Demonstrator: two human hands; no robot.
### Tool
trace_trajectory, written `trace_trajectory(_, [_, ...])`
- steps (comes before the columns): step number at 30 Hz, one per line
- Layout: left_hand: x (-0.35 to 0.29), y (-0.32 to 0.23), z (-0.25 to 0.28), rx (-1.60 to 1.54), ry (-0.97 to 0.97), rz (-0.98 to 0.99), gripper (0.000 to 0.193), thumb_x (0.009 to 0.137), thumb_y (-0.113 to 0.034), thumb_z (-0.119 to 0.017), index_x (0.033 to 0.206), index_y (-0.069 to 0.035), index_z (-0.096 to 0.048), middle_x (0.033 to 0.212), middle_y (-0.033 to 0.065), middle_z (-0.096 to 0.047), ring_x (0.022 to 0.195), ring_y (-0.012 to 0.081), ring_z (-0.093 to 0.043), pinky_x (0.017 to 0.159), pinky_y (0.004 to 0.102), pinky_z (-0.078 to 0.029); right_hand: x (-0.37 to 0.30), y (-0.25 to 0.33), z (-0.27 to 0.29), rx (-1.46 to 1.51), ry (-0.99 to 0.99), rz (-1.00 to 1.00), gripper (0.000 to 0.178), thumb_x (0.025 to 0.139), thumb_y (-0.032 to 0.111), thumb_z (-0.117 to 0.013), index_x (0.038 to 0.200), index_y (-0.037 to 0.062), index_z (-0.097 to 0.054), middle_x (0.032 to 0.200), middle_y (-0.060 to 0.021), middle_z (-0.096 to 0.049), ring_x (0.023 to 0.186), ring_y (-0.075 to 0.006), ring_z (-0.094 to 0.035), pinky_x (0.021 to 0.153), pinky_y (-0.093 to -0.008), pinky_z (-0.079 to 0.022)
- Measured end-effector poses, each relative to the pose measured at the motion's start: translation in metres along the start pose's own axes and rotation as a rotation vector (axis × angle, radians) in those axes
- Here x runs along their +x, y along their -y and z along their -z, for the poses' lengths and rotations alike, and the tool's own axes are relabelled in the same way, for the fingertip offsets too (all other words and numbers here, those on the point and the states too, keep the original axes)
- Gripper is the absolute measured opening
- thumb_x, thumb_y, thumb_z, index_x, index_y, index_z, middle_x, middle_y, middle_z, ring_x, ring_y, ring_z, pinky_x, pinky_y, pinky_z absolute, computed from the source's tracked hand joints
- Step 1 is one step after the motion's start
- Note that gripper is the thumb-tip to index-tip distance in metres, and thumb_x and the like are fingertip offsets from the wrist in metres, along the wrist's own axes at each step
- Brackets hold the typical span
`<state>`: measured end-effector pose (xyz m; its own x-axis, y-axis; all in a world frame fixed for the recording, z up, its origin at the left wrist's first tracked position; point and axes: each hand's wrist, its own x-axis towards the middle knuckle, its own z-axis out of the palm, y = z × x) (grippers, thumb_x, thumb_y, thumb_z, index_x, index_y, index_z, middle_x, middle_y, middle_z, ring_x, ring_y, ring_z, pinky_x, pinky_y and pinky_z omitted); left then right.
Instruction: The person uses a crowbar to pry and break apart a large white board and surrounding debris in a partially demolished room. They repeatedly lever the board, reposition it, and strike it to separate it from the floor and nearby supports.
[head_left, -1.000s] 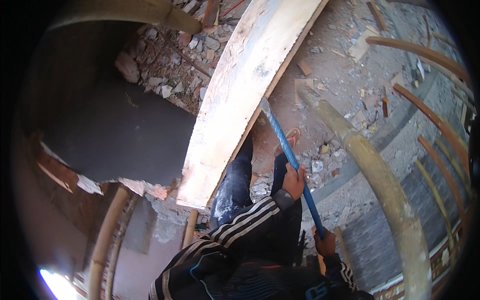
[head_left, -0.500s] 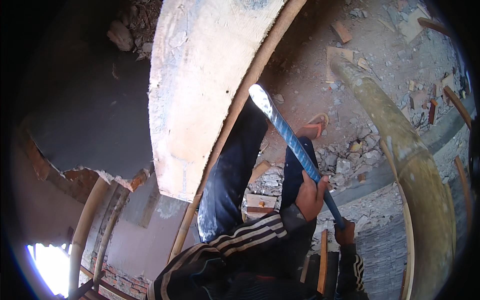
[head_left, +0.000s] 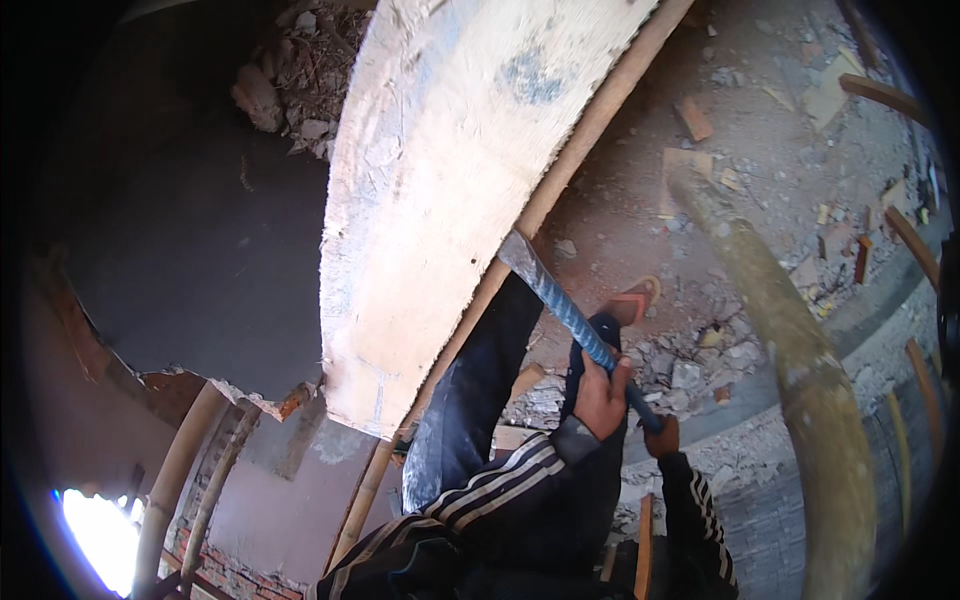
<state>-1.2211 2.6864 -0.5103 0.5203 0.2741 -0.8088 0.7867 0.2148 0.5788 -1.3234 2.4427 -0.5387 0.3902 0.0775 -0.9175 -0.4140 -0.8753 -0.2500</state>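
Observation:
My left hand (head_left: pixel 603 395) is wrapped round the middle of a blue pry bar (head_left: pixel 578 328) with a worn, flattened metal end. Lower down, my right hand (head_left: pixel 660 437) grips the bar near its other end. The bar slants up to the left, and its flat tip is against or just over the near edge of a broad pale wooden board (head_left: pixel 440 210). A thin wooden strip (head_left: pixel 562 172) runs along that edge. Whether the tip sits between board and strip, I cannot tell.
A thick bamboo pole (head_left: pixel 790 340) rises on the right. Rubble (head_left: pixel 686 375) and wood scraps (head_left: pixel 693 118) litter the ground far below, beside a sandaled foot (head_left: pixel 632 300). On the left are a broken-edged dark grey surface (head_left: pixel 200 270) and bamboo poles (head_left: pixel 180 460).
The bar's tip has come down from beside the strip onto the board's edge. Both hands keep their grip. My view has shifted, so the board appears farther right and lower.

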Motion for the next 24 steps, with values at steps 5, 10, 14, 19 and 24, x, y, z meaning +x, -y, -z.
trace_trajectory(5, [-0.037, -0.062, 0.029, -0.217, 0.194, 0.174, 0.025, 0.094, -0.010, -0.050, 0.109, 0.002, -0.034, 0.082, 0.0094, -0.055, 0.074, 0.0156, -0.060, 0.067, 0.0280, -0.046, -0.140, 0.064, 0.053, 0.051, 0.079, -0.266, 0.018, 0.073, 0.022, -0.067, 0.077, 0.0052, -0.070, 0.063, -0.0185, -0.062, 0.063, -0.0343, -0.064, 0.057, -0.0411, -0.048])
trace_trajectory(10, [-0.078, -0.131, 0.054, -0.523, 0.231, 0.261, 0.022, 0.092, -0.013, -0.054, 0.101, 0.001, -0.039, 0.074, 0.0086, -0.056, 0.064, 0.0182, -0.062, 0.057, 0.0296, -0.047, -0.273, 0.186, 0.143, 0.069, 0.263, -0.320, 0.029, 0.075, 0.026, -0.065, 0.090, 0.0013, -0.063, 0.061, -0.0170, -0.060, 0.056, -0.0309, -0.063, 0.054, -0.0401, -0.047])
trace_trajectory(14, [-0.089, -0.183, 0.079, -0.626, 0.323, 0.370, 0.034, 0.092, -0.013, -0.052, 0.114, 0.005, -0.034, 0.080, 0.0087, -0.050, 0.066, 0.0189, -0.059, 0.061, 0.0325, -0.051, -0.324, 0.336, 0.209, 0.125, 0.296, -0.414, 0.028, 0.078, 0.024, -0.065, 0.089, -0.0018, -0.063, 0.064, -0.0163, -0.062, 0.057, -0.0266, -0.063, 0.055, -0.0370, -0.048])
trace_trajectory(19, [-0.084, -0.217, 0.102, -0.745, 0.374, 0.467, 0.035, 0.092, -0.012, -0.052, 0.116, 0.005, -0.034, 0.082, 0.0084, -0.049, 0.065, 0.0198, -0.058, 0.061, 0.0373, -0.054, -0.329, 0.461, 0.237, 0.165, 0.312, -0.586, 0.028, 0.080, 0.024, -0.066, 0.087, -0.0032, -0.063, 0.068, -0.0145, -0.064, 0.066, -0.0200, -0.065, 0.062, -0.0336, -0.050])
trace_trajectory(24, [-0.076, -0.212, 0.102, -0.739, 0.454, 0.574, 0.029, 0.091, -0.014, -0.054, 0.110, 0.002, -0.038, 0.080, 0.0077, -0.050, 0.067, 0.0211, -0.059, 0.068, 0.0398, -0.054, -0.333, 0.420, 0.221, 0.097, 0.208, -0.413, 0.030, 0.082, 0.021, -0.063, 0.086, -0.0078, -0.061, 0.064, -0.0216, -0.061, 0.059, -0.0311, -0.065, 0.056, -0.0371, -0.049])
